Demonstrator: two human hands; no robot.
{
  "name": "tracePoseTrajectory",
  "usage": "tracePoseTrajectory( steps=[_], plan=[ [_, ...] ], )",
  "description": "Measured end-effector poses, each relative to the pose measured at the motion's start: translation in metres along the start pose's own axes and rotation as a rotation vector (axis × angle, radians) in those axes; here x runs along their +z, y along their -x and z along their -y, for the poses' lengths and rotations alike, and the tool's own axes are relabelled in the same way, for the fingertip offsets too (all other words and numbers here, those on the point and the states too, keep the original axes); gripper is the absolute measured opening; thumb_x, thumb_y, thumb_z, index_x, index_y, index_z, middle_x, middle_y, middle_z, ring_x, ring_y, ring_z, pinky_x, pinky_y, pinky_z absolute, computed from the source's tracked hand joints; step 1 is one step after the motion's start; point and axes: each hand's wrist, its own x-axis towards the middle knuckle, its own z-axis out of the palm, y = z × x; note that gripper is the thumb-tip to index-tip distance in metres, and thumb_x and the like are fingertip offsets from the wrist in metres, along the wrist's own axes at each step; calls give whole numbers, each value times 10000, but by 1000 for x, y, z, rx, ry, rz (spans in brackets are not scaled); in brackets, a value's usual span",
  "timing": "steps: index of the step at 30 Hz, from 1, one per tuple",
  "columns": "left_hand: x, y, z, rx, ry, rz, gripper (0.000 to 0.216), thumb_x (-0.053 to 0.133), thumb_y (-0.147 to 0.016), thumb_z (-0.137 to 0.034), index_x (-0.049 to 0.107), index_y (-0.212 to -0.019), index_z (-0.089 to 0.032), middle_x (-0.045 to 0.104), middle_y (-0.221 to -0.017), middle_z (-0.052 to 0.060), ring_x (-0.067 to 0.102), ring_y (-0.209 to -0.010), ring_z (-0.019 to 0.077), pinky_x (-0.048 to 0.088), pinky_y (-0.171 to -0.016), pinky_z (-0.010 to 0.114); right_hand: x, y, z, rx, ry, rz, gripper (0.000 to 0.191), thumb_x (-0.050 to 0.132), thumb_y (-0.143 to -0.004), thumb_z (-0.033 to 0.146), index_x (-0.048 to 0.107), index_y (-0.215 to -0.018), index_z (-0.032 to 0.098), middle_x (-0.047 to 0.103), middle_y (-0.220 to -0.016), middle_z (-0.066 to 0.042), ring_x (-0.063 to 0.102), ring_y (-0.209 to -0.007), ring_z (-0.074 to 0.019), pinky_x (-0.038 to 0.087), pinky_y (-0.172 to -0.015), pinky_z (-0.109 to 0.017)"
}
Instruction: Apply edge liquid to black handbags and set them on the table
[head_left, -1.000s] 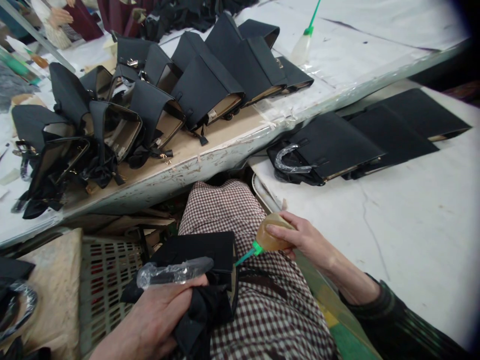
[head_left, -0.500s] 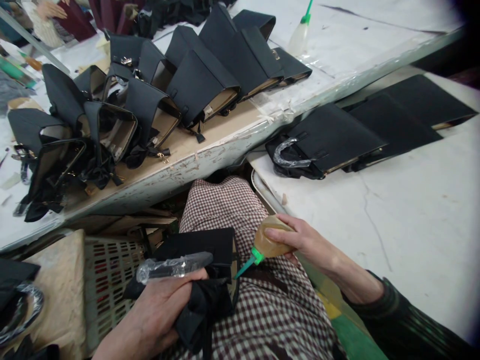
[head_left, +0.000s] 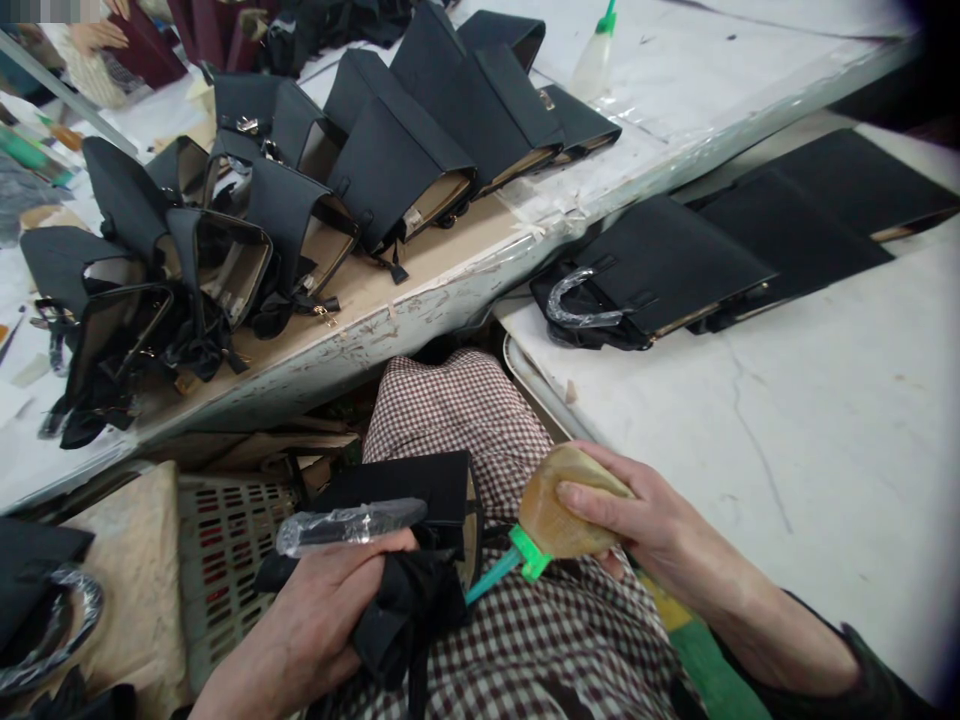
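A black handbag (head_left: 405, 487) rests on my lap over a checked apron (head_left: 540, 640), its plastic-wrapped handle (head_left: 349, 525) on the near side. My left hand (head_left: 322, 610) is closed on the bag near that handle, beside a bunch of black fabric (head_left: 409, 610). The left fingertips are partly hidden. In my right hand (head_left: 630, 510) is a squeeze bottle (head_left: 566, 500) of yellowish-brown liquid, gripped around its body. Its green nozzle points down left, with the tip at the bag's open edge. Whether the tip touches the bag I cannot tell.
Several black handbags (head_left: 405, 150) crowd the table ahead, and more bags (head_left: 675, 270) lie on the white table at right. Another squeeze bottle (head_left: 596, 55) stands at the back. A plastic crate (head_left: 232, 560) is at my left. Another person's hand (head_left: 101, 35) shows at upper left.
The bottle in my right hand has tilted and moved slightly down and right, and its nozzle tip has slid lower along the bag's edge. My left hand stays nearly still.
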Motion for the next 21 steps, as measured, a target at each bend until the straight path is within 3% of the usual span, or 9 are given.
tracePoseTrajectory(
  steps=[9,21],
  plan=[
    [0,0,1,10,-16,-3,334,484,-1008,-152,575,-1327,-183,771,-1235,112,751,-1154,202,581,-1046,262,-14,-10,-5,8,211,-122,416,779,-881,584,692,-1042,210,641,-774,-22,540,-540,-146,436,-381,-225],
    [-1,-3,3,41,-32,0,292,466,-1048,-194,578,-1316,-163,775,-1220,120,749,-1162,198,573,-1051,243,-11,-26,-9,-6,478,-240,484,707,-855,628,627,-1108,223,672,-829,-31,591,-580,-192,503,-412,-290]
  ],
)
